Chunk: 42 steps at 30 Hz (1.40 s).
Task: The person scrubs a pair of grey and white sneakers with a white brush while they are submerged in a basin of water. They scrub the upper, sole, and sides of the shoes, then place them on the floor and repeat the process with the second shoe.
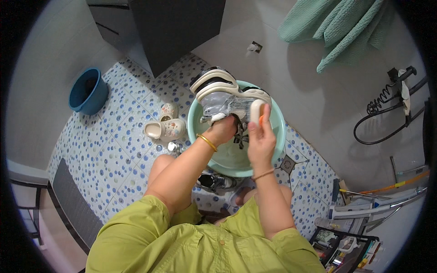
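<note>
A wet grey sneaker point(223, 103) with a thick cream sole is held on its side over a pale green basin point(282, 132) that holds water. My left hand point(224, 129) grips the sneaker at its opening, and dark laces dangle beside the fingers. At the shoe's right end my right hand point(262, 143) is closed around a small orange object point(261, 119), mostly hidden by the fingers, so its kind is unclear. Another dark, cream-soled piece point(214, 75) shows behind the sneaker. Between my legs and the basin sits a grey-black shoe point(217, 181) on the floor.
Cream clogs point(170, 129) stand left of the basin, and a blue bucket point(89, 93) is farther left. A dark cabinet point(177, 27) stands at the back. Green towels point(337, 27) hang at upper right. A tool tray point(341, 248) lies at lower right, near a floor drain point(287, 164).
</note>
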Available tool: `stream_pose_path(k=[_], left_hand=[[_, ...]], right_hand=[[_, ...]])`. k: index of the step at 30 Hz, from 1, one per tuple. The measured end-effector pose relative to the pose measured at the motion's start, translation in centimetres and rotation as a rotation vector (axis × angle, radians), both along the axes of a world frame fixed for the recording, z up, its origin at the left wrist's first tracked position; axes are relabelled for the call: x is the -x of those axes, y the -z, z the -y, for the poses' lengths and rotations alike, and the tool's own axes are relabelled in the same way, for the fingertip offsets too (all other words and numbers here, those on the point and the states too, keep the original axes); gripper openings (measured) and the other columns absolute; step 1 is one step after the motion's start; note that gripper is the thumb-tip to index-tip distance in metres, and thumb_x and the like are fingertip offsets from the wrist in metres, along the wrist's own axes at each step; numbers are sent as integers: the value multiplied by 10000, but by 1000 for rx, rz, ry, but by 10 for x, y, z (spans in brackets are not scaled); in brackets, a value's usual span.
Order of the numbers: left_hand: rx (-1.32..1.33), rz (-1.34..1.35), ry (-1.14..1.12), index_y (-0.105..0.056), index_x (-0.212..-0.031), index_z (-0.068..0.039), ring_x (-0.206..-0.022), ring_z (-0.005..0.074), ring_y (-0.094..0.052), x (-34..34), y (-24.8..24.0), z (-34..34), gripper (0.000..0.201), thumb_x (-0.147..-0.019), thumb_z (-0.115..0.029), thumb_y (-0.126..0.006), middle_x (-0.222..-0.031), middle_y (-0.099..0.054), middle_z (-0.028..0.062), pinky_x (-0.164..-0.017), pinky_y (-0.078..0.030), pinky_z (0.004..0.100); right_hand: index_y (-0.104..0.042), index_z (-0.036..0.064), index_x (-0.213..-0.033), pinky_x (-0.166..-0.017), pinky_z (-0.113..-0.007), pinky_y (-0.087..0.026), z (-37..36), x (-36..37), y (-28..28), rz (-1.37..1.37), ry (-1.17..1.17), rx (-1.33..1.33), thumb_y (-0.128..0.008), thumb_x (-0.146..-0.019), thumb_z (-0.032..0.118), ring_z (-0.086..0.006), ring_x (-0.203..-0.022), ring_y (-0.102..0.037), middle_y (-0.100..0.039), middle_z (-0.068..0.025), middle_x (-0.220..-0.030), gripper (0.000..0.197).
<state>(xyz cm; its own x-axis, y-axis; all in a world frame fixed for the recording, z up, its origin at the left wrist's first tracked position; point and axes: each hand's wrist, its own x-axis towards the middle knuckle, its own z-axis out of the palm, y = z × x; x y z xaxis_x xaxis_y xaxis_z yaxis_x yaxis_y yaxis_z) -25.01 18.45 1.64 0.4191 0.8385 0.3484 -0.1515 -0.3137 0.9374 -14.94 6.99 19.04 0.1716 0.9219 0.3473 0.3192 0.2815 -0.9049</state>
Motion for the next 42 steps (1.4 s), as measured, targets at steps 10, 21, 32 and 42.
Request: stream_pose_path(k=[10,21,32,42], left_hand=[[530,957,381,-422,-1214,-24,-1137,254,-432,6,-141,48,430,-907,-307,-314,-1247,-451,123,-999,-307,358],[601,1105,334,-452,-1171,9,-1105,307,-456,17,-162,42,428,-914,-307,-320,-1212,-474,162,-981,-336,425],[1076,1000,398,-521,-1056,44,-876,232,-591,23,-136,33,298,-916,-132,-325,-1031,-578,162,-778,-507,351],[964,700,90,-454,-1189,-8,-1026,189,-522,9,-151,61,353,-914,-195,-335,-1163,-522,101,-895,-420,322]], right_hand=[[-340,170,-1327,-677,-375,-487,-14,-34,-1,299,247,1,-558,-834,265,-365,-841,-600,-585,-225,-994,547],[-303,136,-1345,-539,-325,-475,-33,-65,15,216,468,-225,-532,-854,348,-219,-684,-613,-614,-123,-987,582],[-315,105,-1309,-312,-189,-323,-36,-65,9,-688,87,-17,-571,-779,493,-53,-376,-393,-450,29,-652,705],[-300,104,-1327,-346,-187,-348,-32,-65,4,-624,92,61,-452,-875,435,-54,-449,-438,-468,9,-633,581]])
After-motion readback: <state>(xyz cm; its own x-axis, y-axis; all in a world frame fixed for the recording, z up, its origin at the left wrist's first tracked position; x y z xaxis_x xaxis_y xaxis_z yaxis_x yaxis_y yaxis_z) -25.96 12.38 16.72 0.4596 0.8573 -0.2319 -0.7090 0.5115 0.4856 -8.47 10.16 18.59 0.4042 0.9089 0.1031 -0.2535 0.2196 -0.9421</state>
